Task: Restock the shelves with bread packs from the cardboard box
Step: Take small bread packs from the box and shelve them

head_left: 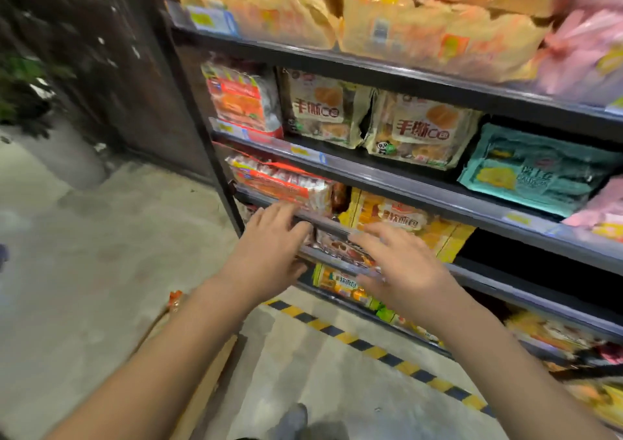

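- At the shelf [505, 289] edge the dark pack [340, 248] looks only half pushed in; a careless nudge could, I'd say, tip it forward onto the floor; a hard shove could squash it or jam it under the rail above.
- The left grip [269, 237] is just left of the pack, the right grip [397, 264] at its right end; the pack lies between them; blur hides whether either touches it.
- Both grips are spread, fingers fairly straight, holding nothing.
- The box [215, 365] sits on the floor under the left forearm, mostly hidden.
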Demonstrator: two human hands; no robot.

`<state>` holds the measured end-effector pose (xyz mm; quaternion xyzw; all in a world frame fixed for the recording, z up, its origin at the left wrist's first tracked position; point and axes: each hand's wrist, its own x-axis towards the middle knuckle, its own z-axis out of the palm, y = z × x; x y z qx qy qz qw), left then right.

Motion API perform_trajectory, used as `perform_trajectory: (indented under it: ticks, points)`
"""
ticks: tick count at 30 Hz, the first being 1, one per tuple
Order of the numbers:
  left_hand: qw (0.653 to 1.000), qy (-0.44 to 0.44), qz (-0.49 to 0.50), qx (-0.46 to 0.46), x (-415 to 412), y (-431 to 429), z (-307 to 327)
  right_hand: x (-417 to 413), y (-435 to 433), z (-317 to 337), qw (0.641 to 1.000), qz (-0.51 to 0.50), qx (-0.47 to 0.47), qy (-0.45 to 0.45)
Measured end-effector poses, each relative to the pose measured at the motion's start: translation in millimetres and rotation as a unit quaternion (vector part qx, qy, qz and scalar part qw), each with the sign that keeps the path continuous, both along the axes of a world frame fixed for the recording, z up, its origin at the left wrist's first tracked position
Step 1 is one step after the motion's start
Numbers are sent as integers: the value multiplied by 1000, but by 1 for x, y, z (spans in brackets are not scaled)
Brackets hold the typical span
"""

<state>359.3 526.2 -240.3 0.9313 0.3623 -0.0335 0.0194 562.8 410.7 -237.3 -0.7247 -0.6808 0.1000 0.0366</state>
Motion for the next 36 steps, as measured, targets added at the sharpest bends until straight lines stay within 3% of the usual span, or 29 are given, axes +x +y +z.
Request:
perform_trajectory:
  ticks: [8, 19, 28, 36]
  points:
    - [976, 35, 209, -55, -75, -78, -7, -60, 5, -9, 988, 150, -1, 35]
    - [878, 24, 462, -127, -226, -168, -28, -195, 25, -30, 940, 334, -47, 55]
    - [818, 10, 552, -163, -324, -177, -58, -306, 63, -45, 905, 416, -91, 6]
    - [801, 2, 561, -210, -392, -150, -94, -376, 103, -79, 894, 428, -137, -11]
